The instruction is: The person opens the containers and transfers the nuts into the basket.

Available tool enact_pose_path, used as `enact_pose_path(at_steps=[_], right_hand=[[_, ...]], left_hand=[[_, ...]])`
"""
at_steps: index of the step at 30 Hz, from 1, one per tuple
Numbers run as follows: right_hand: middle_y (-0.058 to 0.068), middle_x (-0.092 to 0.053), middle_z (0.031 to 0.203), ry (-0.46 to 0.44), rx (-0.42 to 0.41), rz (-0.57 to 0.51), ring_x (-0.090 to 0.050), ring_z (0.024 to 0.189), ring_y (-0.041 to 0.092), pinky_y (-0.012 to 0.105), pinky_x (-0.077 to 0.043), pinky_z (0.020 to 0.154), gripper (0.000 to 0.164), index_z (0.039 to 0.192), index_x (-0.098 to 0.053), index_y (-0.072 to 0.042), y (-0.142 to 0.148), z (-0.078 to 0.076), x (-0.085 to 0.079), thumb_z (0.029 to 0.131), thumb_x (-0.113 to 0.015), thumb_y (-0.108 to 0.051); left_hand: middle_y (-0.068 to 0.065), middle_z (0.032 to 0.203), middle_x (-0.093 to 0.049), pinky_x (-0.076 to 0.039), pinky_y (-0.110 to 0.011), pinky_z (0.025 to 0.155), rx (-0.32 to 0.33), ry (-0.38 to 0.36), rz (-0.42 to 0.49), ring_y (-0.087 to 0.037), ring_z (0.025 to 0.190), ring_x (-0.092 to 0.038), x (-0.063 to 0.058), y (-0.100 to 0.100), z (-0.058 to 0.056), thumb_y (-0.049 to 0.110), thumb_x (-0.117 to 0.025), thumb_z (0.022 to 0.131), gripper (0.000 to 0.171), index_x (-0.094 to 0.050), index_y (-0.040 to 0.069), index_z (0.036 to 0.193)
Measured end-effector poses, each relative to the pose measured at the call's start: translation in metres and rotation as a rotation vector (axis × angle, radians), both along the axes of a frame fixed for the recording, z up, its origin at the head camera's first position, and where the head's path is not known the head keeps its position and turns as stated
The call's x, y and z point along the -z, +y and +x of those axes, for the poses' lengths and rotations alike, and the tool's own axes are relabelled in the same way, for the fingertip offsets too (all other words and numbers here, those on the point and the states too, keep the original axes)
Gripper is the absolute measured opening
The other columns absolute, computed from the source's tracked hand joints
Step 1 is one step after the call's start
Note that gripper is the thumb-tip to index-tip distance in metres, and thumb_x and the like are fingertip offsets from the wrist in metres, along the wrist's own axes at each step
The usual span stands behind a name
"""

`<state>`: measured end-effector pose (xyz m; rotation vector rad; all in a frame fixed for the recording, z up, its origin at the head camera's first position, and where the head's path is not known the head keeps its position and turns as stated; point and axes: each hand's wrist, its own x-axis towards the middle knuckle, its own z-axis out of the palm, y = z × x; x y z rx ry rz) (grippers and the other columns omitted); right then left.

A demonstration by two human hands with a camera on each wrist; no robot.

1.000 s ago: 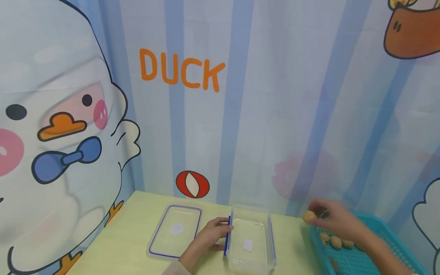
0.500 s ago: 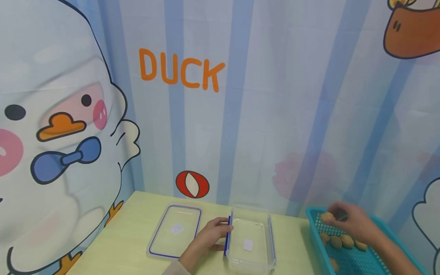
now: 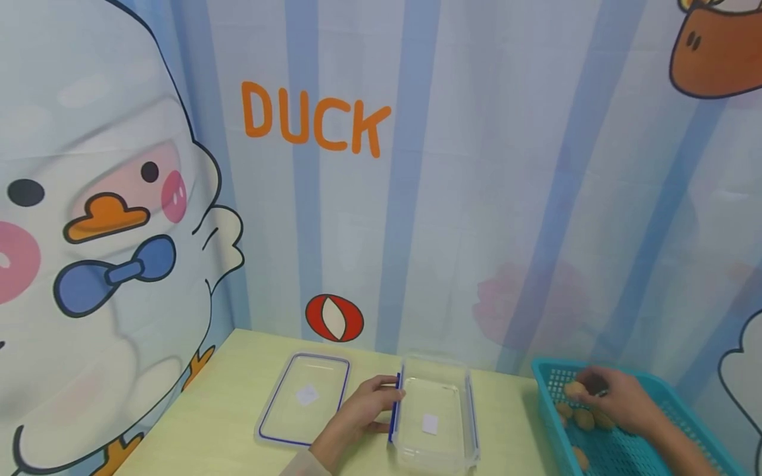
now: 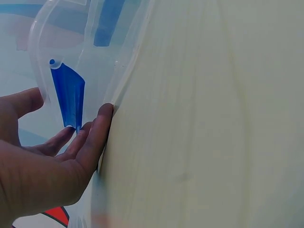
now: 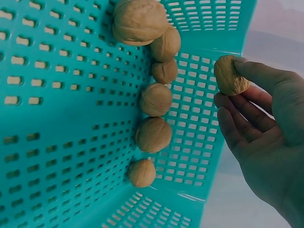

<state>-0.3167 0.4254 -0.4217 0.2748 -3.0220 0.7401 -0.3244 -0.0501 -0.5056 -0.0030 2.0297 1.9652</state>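
My left hand (image 3: 370, 404) holds the near-left side of a clear plastic food container (image 3: 437, 443) with blue side clips. In the left wrist view the thumb lies at its rim, and the fingers (image 4: 97, 135) rest along the wall by a blue clip (image 4: 69, 95). My right hand (image 3: 619, 396) is over a teal plastic basket (image 3: 553, 423), pinching a walnut (image 5: 231, 76) between thumb and fingertips. That walnut is raised beside the basket's wall. Several walnuts (image 5: 154, 134) lie in a row along the basket's inner edge.
A clear lid with a blue seal (image 3: 305, 400) lies flat on the pale yellow table (image 3: 196, 410), left of the container. A white label (image 3: 430, 424) shows at the container's bottom. A printed curtain (image 3: 452, 198) stands behind the table.
My right hand has moved right and down with the walnut, from outside the basket's left rim to over the basket. My left hand and the container have stayed put.
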Motion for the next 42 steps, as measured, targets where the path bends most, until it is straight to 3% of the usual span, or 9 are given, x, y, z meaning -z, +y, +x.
enact_pose_path(at_steps=[12, 20, 36, 42], right_hand=[[0.003, -0.073, 0.107, -0.015, -0.014, -0.031, -0.068, 0.096, 0.023, 0.048, -0.058, 0.075, 0.04, 0.119, -0.07, -0.004, 0.007, 0.0, 0.01, 0.101, -0.074, -0.039], [0.001, -0.074, 0.103, 0.004, -0.017, -0.019, -0.068, 0.094, 0.022, 0.046, -0.057, 0.074, 0.037, 0.116, -0.072, -0.006, 0.007, 0.003, 0.006, 0.1, -0.075, -0.04], [0.0, -0.071, 0.097, -0.016, -0.002, 0.001, -0.066, 0.089, 0.019, 0.042, -0.056, 0.071, 0.038, 0.112, -0.072, -0.003, 0.012, 0.007, 0.005, 0.098, -0.076, -0.038], [0.003, -0.073, 0.102, 0.002, 0.001, 0.022, -0.068, 0.092, 0.022, 0.047, -0.059, 0.075, 0.042, 0.117, -0.07, 0.002, 0.009, 0.008, 0.002, 0.098, -0.077, -0.035]], left_hand=[[-0.008, 0.13, -0.069, -0.064, -0.045, 0.079, 0.003, -0.009, 0.0, -0.03, 0.12, -0.065, 0.0, 0.0, 0.0, 0.027, -0.075, 0.1, 0.058, -0.055, 0.005, 0.15], [-0.008, 0.13, -0.069, -0.063, -0.046, 0.08, 0.005, -0.015, 0.003, -0.031, 0.12, -0.065, 0.0, 0.0, -0.001, 0.028, -0.075, 0.1, 0.059, -0.055, 0.005, 0.15], [-0.009, 0.132, -0.068, -0.063, -0.045, 0.08, 0.01, -0.013, -0.004, -0.032, 0.121, -0.065, 0.0, -0.001, -0.001, 0.027, -0.073, 0.101, 0.058, -0.054, 0.005, 0.151], [-0.009, 0.132, -0.068, -0.063, -0.045, 0.08, 0.01, -0.015, -0.005, -0.033, 0.121, -0.065, 0.001, -0.001, -0.002, 0.028, -0.074, 0.1, 0.059, -0.054, 0.005, 0.151]])
